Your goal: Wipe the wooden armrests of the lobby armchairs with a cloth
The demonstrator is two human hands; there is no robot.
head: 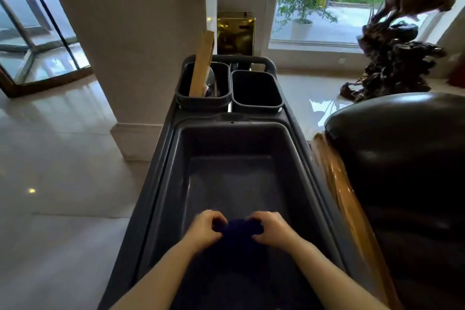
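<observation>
1. A lobby with a glossy pale floor (63,171), a pillar (130,33) and big windows; no writing or brand can be read anywhere.
2. A grey cart (161,158) stands just right of the pillar, its deep tub (234,148) bare at the far end.
3. Over the tub's near end, the left hand (205,230) and right hand (270,229) each have fingers curled tight on a dark blue cloth (236,231) bunched between them.
4. Beyond the tub sit two small bins (256,90); the left one holds a wooden stick (202,65).
5. Right of the cart, touching or just beside it, is a dark leather armchair (402,158) with a glossy wooden armrest (339,184).

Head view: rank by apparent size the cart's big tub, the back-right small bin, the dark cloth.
1. Big tub
2. Back-right small bin, though it is farther off
3. Dark cloth, bunched in both hands, partly hidden
</observation>
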